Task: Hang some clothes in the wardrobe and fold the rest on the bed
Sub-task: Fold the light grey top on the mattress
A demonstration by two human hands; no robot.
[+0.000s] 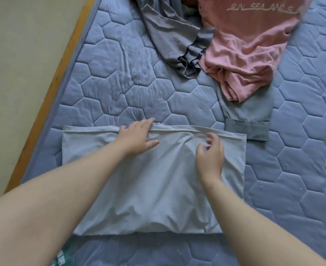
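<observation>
Fingers (146,122) straight, left hand (137,137) pressing; right hand (210,154) pinching smooth rectangular folded garment (148,189).

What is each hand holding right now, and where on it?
The right hand pinches the light blue garment just below its far edge; the left hand only presses flat on it near that edge.

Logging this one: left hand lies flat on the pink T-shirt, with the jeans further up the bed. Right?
Not quite. In the head view the left hand lies flat on the folded light blue garment, not the pink T-shirt, which lies over the jeans further up the bed.
</observation>
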